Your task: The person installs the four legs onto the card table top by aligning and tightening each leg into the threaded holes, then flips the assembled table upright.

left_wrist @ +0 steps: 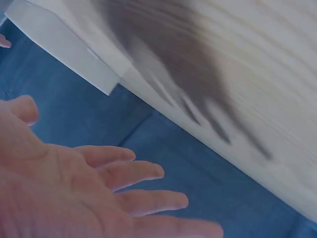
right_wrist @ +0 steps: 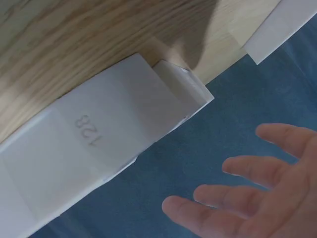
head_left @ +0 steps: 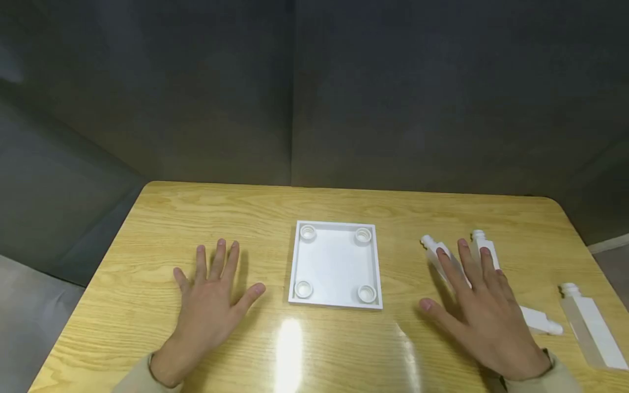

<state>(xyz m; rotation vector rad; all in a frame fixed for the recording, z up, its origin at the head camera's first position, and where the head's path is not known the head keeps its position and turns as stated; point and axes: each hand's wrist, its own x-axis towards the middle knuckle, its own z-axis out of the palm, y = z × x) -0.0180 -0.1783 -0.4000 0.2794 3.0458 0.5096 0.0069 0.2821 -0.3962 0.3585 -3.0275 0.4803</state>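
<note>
My left hand point(head_left: 208, 311) is held with fingers spread over the wooden table, left of a white square tray-like piece point(head_left: 336, 265). That piece has a low rim and a round socket in each corner. In the left wrist view, my left hand point(left_wrist: 84, 183) holds nothing. Spread too, my right hand point(head_left: 484, 322) is above several white square-sided posts with threaded ends, partly hiding them. One post point(head_left: 434, 248) lies beyond its fingers, another post point(head_left: 484, 245) farther back, and a third post point(head_left: 538, 319) beside the hand. The right wrist view shows my right hand point(right_wrist: 262, 188) apart from a white post point(right_wrist: 99, 119).
Another white post point(head_left: 592, 327) lies at the far right of the wooden table point(head_left: 236, 207). Dark curtains point(head_left: 290, 109) hang behind the table's back edge. Light glares off the tabletop near the front.
</note>
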